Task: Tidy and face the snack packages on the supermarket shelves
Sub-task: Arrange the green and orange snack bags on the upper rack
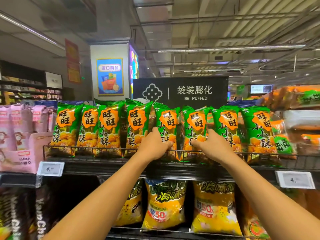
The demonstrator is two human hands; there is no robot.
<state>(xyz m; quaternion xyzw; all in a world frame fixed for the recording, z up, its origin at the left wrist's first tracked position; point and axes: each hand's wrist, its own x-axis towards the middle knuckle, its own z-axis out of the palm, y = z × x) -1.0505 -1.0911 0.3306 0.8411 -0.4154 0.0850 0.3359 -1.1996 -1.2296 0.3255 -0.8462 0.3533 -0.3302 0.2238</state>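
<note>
My left hand [155,144] and right hand [210,144] each grip a green bag [167,129]; squeeze unevenly and the row topples over the shelf rail [86,149].

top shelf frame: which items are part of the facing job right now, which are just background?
In the job:
- row of green snack bags on the top wire shelf
- left hand on the fifth bag from the left
- right hand on the sixth bag

Background:
- black category sign
- yellow bags on the shelf below
- pink packages
- price tags
</note>
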